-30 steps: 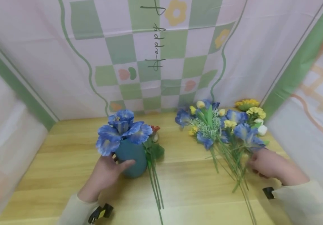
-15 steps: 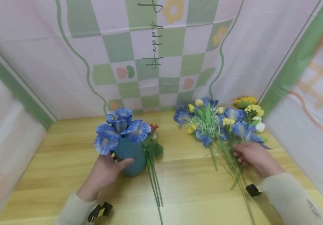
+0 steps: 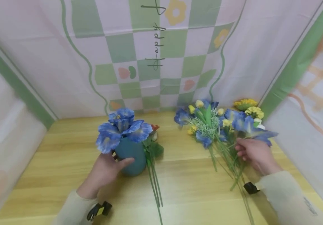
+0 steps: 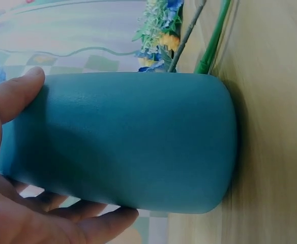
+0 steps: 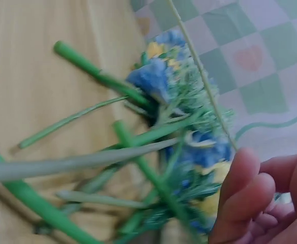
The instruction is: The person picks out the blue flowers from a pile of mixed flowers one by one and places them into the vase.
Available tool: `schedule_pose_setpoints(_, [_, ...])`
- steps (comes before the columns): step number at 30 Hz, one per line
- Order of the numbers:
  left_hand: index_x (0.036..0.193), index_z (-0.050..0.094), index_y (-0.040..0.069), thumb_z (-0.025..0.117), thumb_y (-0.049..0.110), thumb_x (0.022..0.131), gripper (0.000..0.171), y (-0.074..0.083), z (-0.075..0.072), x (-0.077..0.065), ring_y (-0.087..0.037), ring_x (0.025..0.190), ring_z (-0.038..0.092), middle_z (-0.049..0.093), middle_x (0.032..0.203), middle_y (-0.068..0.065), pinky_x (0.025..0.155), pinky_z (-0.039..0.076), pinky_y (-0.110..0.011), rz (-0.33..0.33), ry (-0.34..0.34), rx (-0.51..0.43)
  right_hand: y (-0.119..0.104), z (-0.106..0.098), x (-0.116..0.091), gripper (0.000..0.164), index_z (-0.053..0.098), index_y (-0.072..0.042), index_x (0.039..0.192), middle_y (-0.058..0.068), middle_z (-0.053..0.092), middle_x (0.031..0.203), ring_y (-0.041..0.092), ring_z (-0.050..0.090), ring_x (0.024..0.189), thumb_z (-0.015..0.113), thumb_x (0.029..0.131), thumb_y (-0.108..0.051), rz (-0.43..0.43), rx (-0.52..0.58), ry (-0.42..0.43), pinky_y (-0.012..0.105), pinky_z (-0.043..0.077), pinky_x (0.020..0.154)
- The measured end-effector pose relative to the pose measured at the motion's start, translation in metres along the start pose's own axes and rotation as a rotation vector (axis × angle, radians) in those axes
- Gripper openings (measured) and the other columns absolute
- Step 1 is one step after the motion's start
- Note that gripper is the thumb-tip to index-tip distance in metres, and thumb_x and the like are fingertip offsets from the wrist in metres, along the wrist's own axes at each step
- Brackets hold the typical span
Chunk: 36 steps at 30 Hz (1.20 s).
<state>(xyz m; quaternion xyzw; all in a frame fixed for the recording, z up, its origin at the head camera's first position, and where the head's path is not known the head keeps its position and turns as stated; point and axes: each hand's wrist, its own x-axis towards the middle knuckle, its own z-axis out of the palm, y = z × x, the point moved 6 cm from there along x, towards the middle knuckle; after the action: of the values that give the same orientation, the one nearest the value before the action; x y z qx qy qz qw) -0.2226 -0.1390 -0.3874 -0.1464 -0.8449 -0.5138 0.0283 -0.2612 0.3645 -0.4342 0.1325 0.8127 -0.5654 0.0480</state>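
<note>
My left hand (image 3: 105, 175) holds a teal vase (image 3: 130, 156) by its side on the wooden table, thumb across the front. The left wrist view shows fingers curling round the far side of the vase (image 4: 133, 137). A large blue iris (image 3: 122, 129) covers the vase's mouth. On the right, my right hand (image 3: 258, 154) pinches the thin stem (image 5: 204, 76) of an artificial blue iris between thumb and fingers, seen in the right wrist view. The blue bloom (image 3: 258, 131) lies just beyond the hand, above the flower pile, and partly hides white flowers.
A pile of artificial flowers with blue petals, yellow blooms and pale green sprigs (image 3: 209, 125) lies right of centre, its stems crossing toward me. A sunflower (image 3: 245, 104) lies at the back right. Green stems with a red flower (image 3: 155, 128) lie beside the vase. Patterned cloth hangs behind.
My right hand moved left into the stems, then picked at one. Its blue iris has shifted up and right from the pile. The left hand and vase have stayed put.
</note>
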Motion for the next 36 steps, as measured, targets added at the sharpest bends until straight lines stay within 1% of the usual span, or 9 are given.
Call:
schedule_pose_setpoints(5, [0.155, 0.023, 0.006, 0.083, 0.021, 0.083, 0.094, -0.004, -0.002, 0.001, -0.040, 0.136, 0.038, 0.036, 0.153, -0.017, 0.105, 0.036, -0.054, 0.005, -0.045, -0.095, -0.029, 0.001, -0.019, 0.048, 0.059, 0.007, 0.113, 0.005, 0.069, 0.088, 0.012, 0.064, 0.071, 0.052, 0.104, -0.040, -0.114, -0.045, 0.018, 0.029, 0.056, 0.058])
schedule_pose_setpoints(9, [0.156, 0.021, 0.005, 0.081, 0.028, 0.085, 0.096, -0.003, -0.003, -0.003, -0.042, 0.137, 0.036, 0.032, 0.155, -0.020, 0.108, 0.033, -0.054, -0.034, -0.044, -0.034, -0.058, 0.021, -0.039, 0.047, 0.057, -0.001, 0.115, 0.006, 0.067, 0.097, 0.018, 0.065, 0.081, 0.049, 0.104, -0.046, -0.175, -0.087, -0.050, 0.031, 0.056, 0.066])
schedule_pose_setpoints(15, [0.152, 0.024, -0.008, 0.072, 0.042, 0.091, 0.093, 0.018, -0.006, -0.030, -0.047, 0.121, 0.053, 0.042, 0.145, -0.032, 0.098, 0.046, -0.055, -0.221, -0.038, 0.357, -0.108, 0.070, -0.072, 0.044, 0.057, -0.005, 0.116, 0.011, 0.064, 0.095, 0.025, 0.060, 0.078, 0.040, 0.107, -0.045, -0.380, -0.337, -0.123, 0.036, 0.054, 0.064])
schedule_pose_setpoints(19, [0.125, 0.063, -0.003, 0.065, 0.051, 0.093, 0.063, 0.046, 0.006, -0.057, -0.028, 0.085, 0.069, 0.071, 0.105, -0.018, 0.076, 0.058, -0.047, -0.155, -0.210, 0.602, -0.133, 0.105, -0.096, 0.033, 0.056, -0.007, 0.118, 0.006, 0.062, 0.092, 0.023, 0.059, 0.079, 0.043, 0.108, -0.036, -0.494, -0.362, -0.215, 0.038, 0.053, 0.066])
schedule_pose_setpoints(22, [0.105, 0.074, 0.014, 0.062, 0.051, 0.095, 0.040, 0.069, 0.021, -0.064, -0.010, 0.077, 0.066, 0.072, 0.091, 0.005, 0.070, 0.057, -0.036, 0.008, -0.304, 0.506, -0.156, 0.133, -0.116, 0.016, 0.060, -0.008, 0.111, 0.001, 0.062, 0.090, 0.019, 0.060, 0.078, 0.052, 0.105, -0.020, -0.679, -0.264, -0.293, 0.036, 0.055, 0.067])
schedule_pose_setpoints(24, [0.113, 0.073, 0.016, 0.060, 0.047, 0.098, 0.037, 0.081, 0.029, -0.064, -0.005, 0.082, 0.066, 0.071, 0.101, 0.008, 0.072, 0.057, -0.031, 0.092, -0.310, 0.361, -0.172, 0.152, -0.131, 0.006, 0.063, -0.008, 0.105, -0.002, 0.062, 0.087, 0.016, 0.060, 0.074, 0.059, 0.100, -0.007, -0.852, -0.178, -0.356, 0.033, 0.055, 0.064])
schedule_pose_setpoints(27, [0.123, 0.069, 0.012, 0.062, 0.035, 0.100, 0.033, 0.094, 0.036, -0.060, -0.007, 0.090, 0.066, 0.070, 0.112, 0.004, 0.077, 0.057, -0.027, 0.197, -0.220, 0.164, -0.188, 0.179, -0.150, 0.013, 0.065, -0.011, 0.097, -0.007, 0.063, 0.083, 0.011, 0.059, 0.068, 0.064, 0.094, 0.003, -1.065, -0.096, -0.455, 0.029, 0.055, 0.061])
schedule_pose_setpoints(29, [0.126, 0.067, 0.009, 0.065, 0.026, 0.099, 0.031, 0.097, 0.038, -0.057, -0.011, 0.093, 0.068, 0.069, 0.116, -0.001, 0.079, 0.057, -0.028, 0.241, -0.151, 0.052, -0.192, 0.195, -0.157, 0.012, 0.065, -0.010, 0.096, -0.006, 0.063, 0.084, 0.009, 0.059, 0.070, 0.065, 0.094, 0.002, -1.103, -0.093, -0.519, 0.028, 0.055, 0.063])
schedule_pose_setpoints(36, [0.097, 0.076, 0.006, 0.074, 0.005, 0.088, 0.009, 0.094, 0.030, -0.053, -0.013, 0.078, 0.069, 0.074, 0.090, -0.001, 0.068, 0.059, -0.029, 0.235, 0.108, -0.116, -0.202, 0.219, -0.169, 0.019, 0.064, -0.006, 0.105, 0.002, 0.063, 0.098, 0.015, 0.060, 0.088, 0.068, 0.087, -0.001, -1.382, -0.330, -0.307, 0.031, 0.053, 0.081])
